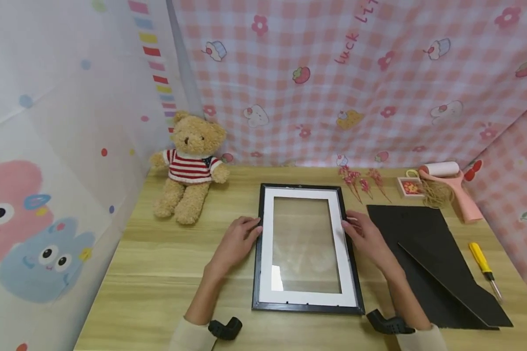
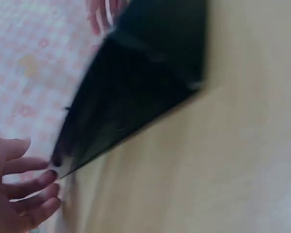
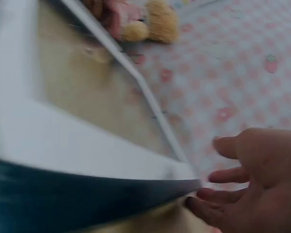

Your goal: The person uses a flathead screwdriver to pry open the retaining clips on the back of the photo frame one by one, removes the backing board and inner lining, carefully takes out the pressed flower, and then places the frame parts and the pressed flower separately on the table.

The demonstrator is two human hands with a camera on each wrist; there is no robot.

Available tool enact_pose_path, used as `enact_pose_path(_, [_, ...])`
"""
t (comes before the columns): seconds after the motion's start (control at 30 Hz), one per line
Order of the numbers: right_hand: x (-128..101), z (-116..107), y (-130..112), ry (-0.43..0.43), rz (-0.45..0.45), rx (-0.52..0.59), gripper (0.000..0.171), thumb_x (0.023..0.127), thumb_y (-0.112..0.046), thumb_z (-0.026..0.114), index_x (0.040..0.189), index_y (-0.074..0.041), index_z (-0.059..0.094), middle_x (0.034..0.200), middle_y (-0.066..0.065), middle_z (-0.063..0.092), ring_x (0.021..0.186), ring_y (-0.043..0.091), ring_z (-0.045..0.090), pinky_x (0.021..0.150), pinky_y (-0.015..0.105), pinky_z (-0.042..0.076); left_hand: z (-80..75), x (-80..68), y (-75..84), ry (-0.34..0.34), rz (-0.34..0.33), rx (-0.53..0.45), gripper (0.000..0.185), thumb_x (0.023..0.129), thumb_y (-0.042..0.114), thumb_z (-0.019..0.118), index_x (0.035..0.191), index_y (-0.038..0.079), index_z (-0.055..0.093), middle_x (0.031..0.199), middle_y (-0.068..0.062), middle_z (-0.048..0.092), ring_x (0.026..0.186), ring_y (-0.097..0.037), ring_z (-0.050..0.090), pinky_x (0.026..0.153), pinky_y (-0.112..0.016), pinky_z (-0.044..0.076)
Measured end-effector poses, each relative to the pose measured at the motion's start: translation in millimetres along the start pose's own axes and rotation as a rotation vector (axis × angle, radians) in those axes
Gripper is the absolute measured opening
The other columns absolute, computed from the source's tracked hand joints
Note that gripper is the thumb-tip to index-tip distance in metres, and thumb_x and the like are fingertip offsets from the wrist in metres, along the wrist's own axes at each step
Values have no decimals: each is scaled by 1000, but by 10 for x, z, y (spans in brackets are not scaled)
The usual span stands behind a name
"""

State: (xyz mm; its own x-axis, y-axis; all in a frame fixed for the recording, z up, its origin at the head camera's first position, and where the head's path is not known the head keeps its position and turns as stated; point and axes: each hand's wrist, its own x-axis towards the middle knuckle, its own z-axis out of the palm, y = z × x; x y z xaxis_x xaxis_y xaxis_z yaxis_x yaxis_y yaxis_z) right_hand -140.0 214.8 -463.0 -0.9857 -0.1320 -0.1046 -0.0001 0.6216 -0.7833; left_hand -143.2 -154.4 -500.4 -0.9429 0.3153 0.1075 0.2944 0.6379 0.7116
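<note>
While your hands sit on either side of it, the frame (image 1: 306, 248) lies flat on the table (image 1: 158, 273), roughly in the middle, its long sides running away from you. Your left hand (image 1: 236, 241) rests against the left edge near the far end, fingers fairly straight and laid on the black moulding; your right hand (image 1: 365, 236) meets the right edge opposite, fingertips over the rim. Neither hand has closed round the frame; both are touching it with relaxed fingers, and the blurred wrist views show the fingertips (image 2: 36, 187) just at a corner (image 3: 191, 182) rather than wrapped under it.

Expect a stiff, light thing with one fragile part. The black moulding is rigid and will take a firm pinch. The white mat (image 1: 268, 234) inside it looks like thin card, easily creased or smudged. The clear pane (image 1: 305, 239) in the opening shows wood grain through it and a reflection, so judge it glass or acrylic: slippery, quick to show fingerprints, and liable to crack if the frame twists.

Take hold on the two long sides of the moulding, thumbs on top, fingers under the edge, hands level with each other. Keep off the pane and mat. Lift evenly; whether the pane is fastened cannot be told, so it may slide out if you tilt.
</note>
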Motion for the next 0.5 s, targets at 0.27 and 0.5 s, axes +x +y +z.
enact_pose_path(0.27, [-189,411,206,102,-14,159,61,118,-21,53,169,4,31,177,33,23,165,54,22,132,71,21,171,-5,367,220,-15,220,44,97,13,77,131,-15,72,96,-21,71,74,-28,65,66,-41,60])
enact_pose_path(0.5, [-226,594,250,186,-17,179,57,116,-21,56,167,-2,39,180,27,21,167,50,18,132,73,16,337,-68,508,209,-70,433,66,93,25,82,139,-18,63,116,-28,70,65,-33,69,55,-45,61])
